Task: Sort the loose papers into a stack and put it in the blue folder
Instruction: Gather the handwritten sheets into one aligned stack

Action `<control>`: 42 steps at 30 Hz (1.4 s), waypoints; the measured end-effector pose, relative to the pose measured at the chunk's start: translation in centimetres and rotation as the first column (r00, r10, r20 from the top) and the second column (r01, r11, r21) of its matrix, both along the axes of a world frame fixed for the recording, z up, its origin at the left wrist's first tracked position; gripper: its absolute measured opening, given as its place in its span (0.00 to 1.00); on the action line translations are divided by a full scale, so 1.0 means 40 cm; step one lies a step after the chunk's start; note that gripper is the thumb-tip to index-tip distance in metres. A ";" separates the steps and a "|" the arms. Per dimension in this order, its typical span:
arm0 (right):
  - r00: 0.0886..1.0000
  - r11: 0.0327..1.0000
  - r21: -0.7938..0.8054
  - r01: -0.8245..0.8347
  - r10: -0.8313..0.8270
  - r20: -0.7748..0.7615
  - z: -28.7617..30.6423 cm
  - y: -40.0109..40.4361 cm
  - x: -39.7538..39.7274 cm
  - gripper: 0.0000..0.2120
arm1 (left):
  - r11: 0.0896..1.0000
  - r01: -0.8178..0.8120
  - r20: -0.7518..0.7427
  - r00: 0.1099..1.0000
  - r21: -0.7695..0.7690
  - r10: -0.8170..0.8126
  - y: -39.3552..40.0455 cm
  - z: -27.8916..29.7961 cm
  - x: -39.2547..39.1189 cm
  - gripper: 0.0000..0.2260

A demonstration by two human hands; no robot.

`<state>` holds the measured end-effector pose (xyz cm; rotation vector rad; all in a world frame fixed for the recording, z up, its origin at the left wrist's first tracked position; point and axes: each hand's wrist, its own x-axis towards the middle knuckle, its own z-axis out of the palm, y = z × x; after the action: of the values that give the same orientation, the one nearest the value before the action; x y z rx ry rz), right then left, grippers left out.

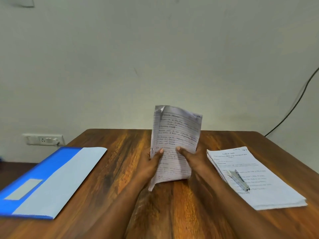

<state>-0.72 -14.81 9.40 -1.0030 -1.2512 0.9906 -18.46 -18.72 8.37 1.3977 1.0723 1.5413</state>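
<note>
Both of my hands hold a bunch of lined, handwritten papers (176,135) upright over the middle of the wooden table (110,169). My left hand (150,164) grips its left edge, thumb on the front. My right hand (191,161) grips the right edge the same way. The bottom edge of the papers rests on or just above the tabletop; their top corners curl. The blue folder (43,180) lies flat on the left side of the table, apart from my hands.
A stack of printed sheets (269,192) lies on the right of the table with a metal clip (239,181) on top. Behind the table stands a pale wall with a socket plate (43,139) at the left and a dark cable (293,106) at the right.
</note>
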 end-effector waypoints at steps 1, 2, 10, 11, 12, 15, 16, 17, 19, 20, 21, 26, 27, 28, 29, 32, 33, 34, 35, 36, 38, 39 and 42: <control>1.000 1.000 -0.014 -0.007 0.008 0.027 -0.009 0.000 -0.001 0.13 | 1.000 -0.017 -0.009 1.000 -0.012 0.017 0.002 -0.017 0.000 0.07; 0.999 1.000 -0.019 -0.011 0.012 0.046 -0.007 -0.003 -0.002 0.12 | 0.999 -0.035 -0.005 0.999 -0.017 0.035 0.001 -0.022 0.000 0.06; 0.994 0.999 0.002 -0.034 0.034 0.102 0.016 0.000 0.001 0.11 | 0.993 -0.121 -0.056 0.991 0.001 0.120 0.012 -0.028 0.000 0.07; 0.990 0.997 -0.029 -0.068 0.071 0.125 0.003 -0.001 0.003 0.11 | 0.991 -0.128 -0.064 0.990 -0.034 0.126 0.013 -0.045 -0.001 0.06; 0.985 0.994 -0.040 -0.098 0.103 0.138 -0.007 -0.005 0.005 0.10 | 0.990 -0.130 -0.060 0.990 -0.062 0.126 0.013 -0.060 -0.002 0.06; 0.985 0.992 -0.016 -0.124 0.125 0.121 -0.009 -0.005 0.010 0.09 | 0.989 -0.141 -0.016 0.990 -0.050 0.140 0.013 -0.074 -0.005 0.06; 0.986 0.993 -0.008 -0.120 0.120 0.116 -0.006 0.000 0.010 0.08 | 0.989 -0.144 0.010 0.990 -0.038 0.144 0.013 -0.072 -0.004 0.06; 0.987 0.994 -0.004 -0.111 0.111 0.114 -0.010 0.005 0.010 0.08 | 0.989 -0.145 0.027 0.989 -0.031 0.146 0.013 -0.073 -0.002 0.06; 0.984 0.995 -0.031 -0.098 0.101 0.150 -0.032 0.010 0.007 0.08 | 0.991 -0.127 0.029 0.991 -0.048 0.128 0.009 -0.087 0.004 0.07; 0.978 0.994 -0.056 -0.097 0.105 0.182 -0.047 0.010 0.004 0.10 | 0.991 -0.114 0.018 0.993 -0.064 0.115 0.004 -0.096 0.006 0.07; 0.973 0.992 -0.077 -0.098 0.112 0.201 -0.062 0.009 0.004 0.12 | 0.992 -0.106 0.005 0.994 -0.074 0.107 0.001 -0.108 0.007 0.07; 0.979 0.991 -0.104 -0.080 0.098 0.180 -0.090 0.018 0.012 0.14 | 0.992 -0.094 -0.070 0.994 -0.082 0.088 0.008 -0.130 -0.006 0.08; 0.978 0.988 -0.118 -0.098 0.118 0.172 -0.095 0.016 0.012 0.13 | 0.992 -0.087 -0.094 0.992 -0.096 0.078 0.007 -0.133 -0.009 0.07; 0.978 0.984 -0.130 -0.119 0.138 0.156 -0.095 0.013 0.013 0.12 | 0.991 -0.075 -0.112 0.992 -0.112 0.063 0.005 -0.131 -0.009 0.07; 0.977 0.981 -0.135 -0.141 0.159 0.139 -0.090 0.012 0.015 0.12 | 0.990 -0.071 -0.142 0.988 -0.121 0.054 0.006 -0.128 -0.014 0.06; 0.986 0.983 -0.103 -0.150 0.156 0.058 -0.032 0.023 0.044 0.15 | 0.987 -0.067 -0.290 0.957 -0.144 0.023 0.004 -0.079 -0.043 0.04; 0.991 0.988 -0.078 -0.133 0.134 0.007 -0.005 0.034 0.062 0.16 | 0.985 -0.080 -0.395 0.918 -0.150 0.015 0.007 -0.058 -0.060 0.04; 0.993 0.992 -0.061 -0.112 0.109 -0.045 0.028 0.044 0.082 0.17 | 0.985 -0.094 -0.506 0.863 -0.147 0.007 0.013 -0.034 -0.082 0.04; 0.993 0.995 -0.047 -0.087 0.082 -0.086 0.064 0.054 0.106 0.17 | 0.987 -0.097 -0.597 0.802 -0.128 0.001 0.021 -0.009 -0.103 0.04; 0.995 0.997 -0.034 -0.063 0.060 -0.085 0.099 0.062 0.131 0.18 | 0.990 -0.086 -0.659 0.752 -0.111 -0.009 0.030 0.014 -0.125 0.05; 0.998 0.998 -0.011 -0.060 0.060 0.023 0.162 0.069 0.183 0.14 | 0.990 -0.053 -0.667 0.743 -0.134 -0.050 0.043 0.054 -0.162 0.06; 0.993 0.996 -0.020 -0.089 0.090 0.081 0.184 0.069 0.207 0.12 | 0.986 -0.044 -0.653 0.754 -0.161 -0.073 0.048 0.070 -0.178 0.06; 0.960 0.974 -0.098 -0.206 0.221 0.172 0.214 0.064 0.261 0.10 | 0.977 -0.030 -0.667 0.735 -0.209 -0.121 0.066 0.104 -0.214 0.08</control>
<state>9.74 -12.26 17.95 -1.0536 -1.5059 1.1424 -27.01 -16.09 12.55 1.8756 1.5589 0.8270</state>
